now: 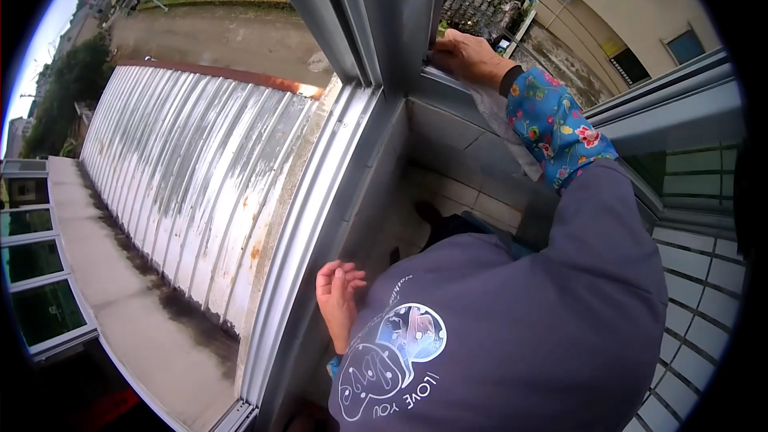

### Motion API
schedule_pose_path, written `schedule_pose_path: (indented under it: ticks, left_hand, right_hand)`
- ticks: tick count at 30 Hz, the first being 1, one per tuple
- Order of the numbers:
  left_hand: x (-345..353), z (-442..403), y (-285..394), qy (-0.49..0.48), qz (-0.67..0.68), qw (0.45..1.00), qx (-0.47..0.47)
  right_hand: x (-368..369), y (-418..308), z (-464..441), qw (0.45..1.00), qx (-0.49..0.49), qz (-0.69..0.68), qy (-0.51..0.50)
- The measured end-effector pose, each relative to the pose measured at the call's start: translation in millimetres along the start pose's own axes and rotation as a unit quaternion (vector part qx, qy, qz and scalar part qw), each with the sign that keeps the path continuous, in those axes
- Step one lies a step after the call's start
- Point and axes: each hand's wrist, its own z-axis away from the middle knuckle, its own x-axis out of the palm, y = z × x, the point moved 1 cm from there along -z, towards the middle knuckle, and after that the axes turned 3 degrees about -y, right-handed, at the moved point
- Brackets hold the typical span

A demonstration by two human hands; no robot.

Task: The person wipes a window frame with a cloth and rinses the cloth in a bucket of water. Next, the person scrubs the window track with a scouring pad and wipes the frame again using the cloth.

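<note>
My right hand (472, 58) reaches up to the corner of the grey metal window frame (398, 16), its fingers curled inward. It grips a grey cloth (504, 124), which trails down from under the palm over the sill beside a blue floral sleeve cover (556, 124). The fingertips are partly hidden against the frame. Lower down, my left hand (339, 298) hangs beside the window track (308, 244), close to my dark sweatshirt (520, 304). Its fingers are loosely bent and slightly apart, with nothing visible in them.
Outside on the left lies a corrugated metal roof (192, 184) below a concrete ledge (120, 296). Another window pane (688, 168) stands at the right, above white wall tiles (688, 272). Floor tiles (488, 204) show beneath the sill.
</note>
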Motion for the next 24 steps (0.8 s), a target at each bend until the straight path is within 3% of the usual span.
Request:
schedule_pose_path:
  ticks: [6, 9, 17, 24]
  left_hand:
    - [-1.7, 5.7, -5.8, 0.013, 0.004, 1.0, -0.003]
    - [-2.8, 6.8, -7.8, 0.015, 0.001, 1.0, -0.01]
    - [17.4, -2.7, -3.8, -0.004, 0.002, 1.0, -0.012]
    - [34.2, -16.0, -2.3, -0.015, 0.013, 0.999, -0.029]
  right_hand:
    - [7.4, 11.3, -8.9, 0.997, 0.019, -0.065, 0.036]
    - [9.5, 11.4, -9.8, 0.971, 0.154, -0.172, 0.056]
    - [4.4, 40.7, -45.3, 0.95, 0.181, -0.216, -0.137]
    - [-5.3, 37.5, -38.6, 0.944, 0.177, -0.189, -0.203]
